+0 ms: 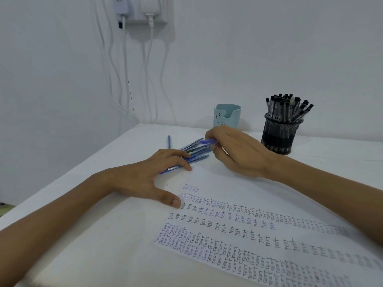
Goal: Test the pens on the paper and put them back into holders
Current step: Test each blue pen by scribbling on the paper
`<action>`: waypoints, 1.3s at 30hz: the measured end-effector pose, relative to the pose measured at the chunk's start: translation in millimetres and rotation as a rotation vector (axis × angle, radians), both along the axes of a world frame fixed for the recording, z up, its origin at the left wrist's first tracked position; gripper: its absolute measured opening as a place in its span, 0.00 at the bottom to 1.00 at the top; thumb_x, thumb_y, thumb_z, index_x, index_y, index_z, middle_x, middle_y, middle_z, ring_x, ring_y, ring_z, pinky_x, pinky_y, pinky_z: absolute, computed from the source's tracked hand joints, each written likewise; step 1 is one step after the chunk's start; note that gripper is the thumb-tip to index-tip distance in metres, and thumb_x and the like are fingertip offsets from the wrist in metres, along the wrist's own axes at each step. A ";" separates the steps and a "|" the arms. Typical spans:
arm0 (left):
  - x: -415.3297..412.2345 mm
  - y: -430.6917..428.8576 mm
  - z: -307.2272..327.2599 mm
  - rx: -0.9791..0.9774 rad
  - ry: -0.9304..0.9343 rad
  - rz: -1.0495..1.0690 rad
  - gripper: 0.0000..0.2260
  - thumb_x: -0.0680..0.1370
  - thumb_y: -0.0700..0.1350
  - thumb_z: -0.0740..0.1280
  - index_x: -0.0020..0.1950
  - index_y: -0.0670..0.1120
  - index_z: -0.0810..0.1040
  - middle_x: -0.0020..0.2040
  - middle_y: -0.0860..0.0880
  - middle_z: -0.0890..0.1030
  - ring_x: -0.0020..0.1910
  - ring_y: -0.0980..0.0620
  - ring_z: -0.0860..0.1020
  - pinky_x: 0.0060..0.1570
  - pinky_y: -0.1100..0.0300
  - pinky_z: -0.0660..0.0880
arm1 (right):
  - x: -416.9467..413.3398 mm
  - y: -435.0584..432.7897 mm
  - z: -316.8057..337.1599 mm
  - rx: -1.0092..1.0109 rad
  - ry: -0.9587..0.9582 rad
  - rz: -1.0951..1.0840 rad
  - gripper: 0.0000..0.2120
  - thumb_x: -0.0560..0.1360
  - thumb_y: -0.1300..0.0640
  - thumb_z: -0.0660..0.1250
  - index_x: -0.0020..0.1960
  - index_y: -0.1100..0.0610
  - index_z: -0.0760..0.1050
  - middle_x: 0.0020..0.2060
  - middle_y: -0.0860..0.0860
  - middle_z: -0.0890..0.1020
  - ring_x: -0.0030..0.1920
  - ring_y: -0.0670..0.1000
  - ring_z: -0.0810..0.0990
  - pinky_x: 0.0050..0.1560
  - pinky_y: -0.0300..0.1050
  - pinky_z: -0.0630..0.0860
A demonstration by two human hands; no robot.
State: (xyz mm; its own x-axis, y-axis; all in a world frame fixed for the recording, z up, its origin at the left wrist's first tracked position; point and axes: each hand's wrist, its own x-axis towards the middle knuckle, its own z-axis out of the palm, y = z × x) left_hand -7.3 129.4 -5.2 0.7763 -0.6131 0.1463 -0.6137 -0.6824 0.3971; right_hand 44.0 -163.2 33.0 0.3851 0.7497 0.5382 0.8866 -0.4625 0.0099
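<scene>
Several loose blue pens (195, 152) lie heaped just beyond the left hand (143, 179). Its straight fingers rest flat on the near ends of the heap, and its thumb is spread wide onto the edge of the paper (238, 183). The right hand (238, 154), just right of the heap, curls its fingers round one blue pen (208, 141) and pinches it above the pile. That pen is blurred, so I cannot tell which end carries the tip. A single pen (169, 141) lies apart, past the left fingertips.

This looks like the pick-up before a test stroke. It would go best with the tip turned down and brought to the bare patch of paper between the hands, above the written rows. The left thumb should press the sheet so it cannot slide. A short mark is enough.

Behind the right hand stands a teal holder (227, 114), its inside hidden. To that hand's right is a black mesh holder (279, 135) crowded with black pens (288, 108); the teal one seems the likelier home for blue.

The table (93, 245) is white, set against a white wall. A wall socket (145, 9) with white cables (124, 69) hangs beyond the left hand.
</scene>
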 end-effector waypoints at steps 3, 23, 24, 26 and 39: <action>0.8 -0.4 0.5 0.006 -0.003 -0.003 0.36 0.66 0.78 0.72 0.71 0.74 0.67 0.79 0.65 0.61 0.81 0.54 0.60 0.78 0.43 0.63 | -8.3 4.4 0.7 0.015 -0.028 -0.060 0.22 0.80 0.35 0.56 0.46 0.54 0.69 0.41 0.47 0.73 0.43 0.51 0.69 0.46 0.46 0.65; -1.2 -0.3 0.4 -0.007 -0.006 -0.016 0.36 0.66 0.77 0.73 0.72 0.73 0.67 0.79 0.66 0.60 0.81 0.55 0.59 0.79 0.44 0.62 | -1.7 10.1 -3.8 0.343 -0.069 -0.286 0.25 0.84 0.40 0.50 0.52 0.55 0.81 0.39 0.49 0.82 0.36 0.53 0.78 0.37 0.51 0.77; -0.8 -0.1 -0.3 -0.012 -0.008 -0.018 0.36 0.66 0.77 0.73 0.72 0.73 0.67 0.79 0.66 0.61 0.81 0.55 0.59 0.79 0.44 0.62 | -1.5 9.8 -4.8 0.389 0.002 -0.245 0.23 0.84 0.41 0.53 0.53 0.55 0.81 0.39 0.48 0.83 0.36 0.52 0.80 0.37 0.51 0.78; 0.4 0.7 -1.7 -0.020 -0.012 -0.014 0.36 0.66 0.76 0.74 0.72 0.72 0.68 0.79 0.66 0.61 0.81 0.54 0.59 0.79 0.44 0.63 | -2.0 11.9 -7.8 0.518 0.291 -0.165 0.15 0.84 0.48 0.60 0.54 0.57 0.81 0.39 0.49 0.83 0.36 0.50 0.82 0.36 0.48 0.80; 2.0 0.1 -1.7 -0.009 -0.020 -0.006 0.36 0.66 0.77 0.73 0.72 0.74 0.67 0.80 0.65 0.61 0.81 0.54 0.60 0.78 0.42 0.63 | -26.1 26.9 1.9 0.878 1.423 -0.020 0.13 0.83 0.56 0.56 0.46 0.61 0.74 0.31 0.58 0.79 0.28 0.55 0.75 0.29 0.42 0.69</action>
